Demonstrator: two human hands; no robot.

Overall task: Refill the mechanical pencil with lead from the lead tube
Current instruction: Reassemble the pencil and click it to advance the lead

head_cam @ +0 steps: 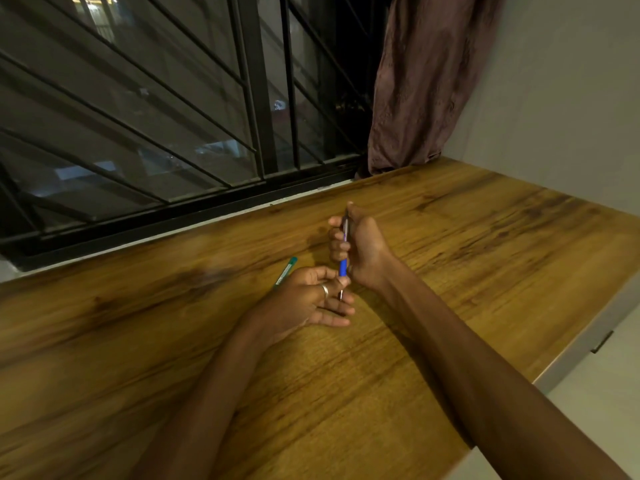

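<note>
Hands meet over a wooden desk [433, 271] set against a barred window [156, 116], with a brownish curtain [426, 81] hanging at the right end of the sill. The right hand [360, 247] is curled in a fist around a blue mechanical pencil [343, 265], which stands nearly upright with its metal tip pointing down; the thumb rests on the pencil's upper end. The fingers wrap the barrel from the far side, so only the lower blue part and a strip near the top show.

The left hand [308, 299] lies palm up on the desk just below, its fingers loosely spread, and a ring [325, 290] shows on one of them. The thumb and one finger of this hand close in around the pencil's tip; whether they pinch a lead there cannot be told, since anything that thin is too small to make out.

A green-capped lead tube [286, 270] lies flat on the desk just beyond the left hand, partly hidden by the hand's far edge and angled toward the window. Both bare forearms reach in from the lower edge of the view. At the right, the desk's edge gives way to a pale cabinet front [588, 375] with a small dark handle.
</note>
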